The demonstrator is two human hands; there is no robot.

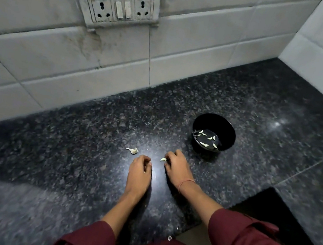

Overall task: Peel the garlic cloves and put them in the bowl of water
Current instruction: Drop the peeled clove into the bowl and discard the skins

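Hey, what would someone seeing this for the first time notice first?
Probably the black bowl right of centre on the dark granite counter, with pale peeled cloves in its water. Just in front, the right hand pinches a garlic clove beside the left hand. A grimy socket panel sits on the white tiled wall above.

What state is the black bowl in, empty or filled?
Partly filled: the bowl holds shallow water with several peeled garlic cloves in it.

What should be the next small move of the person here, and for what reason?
Probably carry the clove that the right hand pinches to the black bowl and drop it in: it looks peeled, and other cloves already lie in the water there.
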